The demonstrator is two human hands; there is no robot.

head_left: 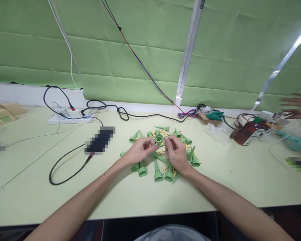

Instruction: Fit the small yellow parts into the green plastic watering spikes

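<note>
the head view looks forward, down (table [150, 201] fairly near).

No lettering, brand or number could be read. The bottle [243, 132] bore a pale label [254, 135], its print too small to make out; the black device [100, 140] left of the bottle was pixelated.

Hollow green piece [159, 138]; mouth upward
</note>
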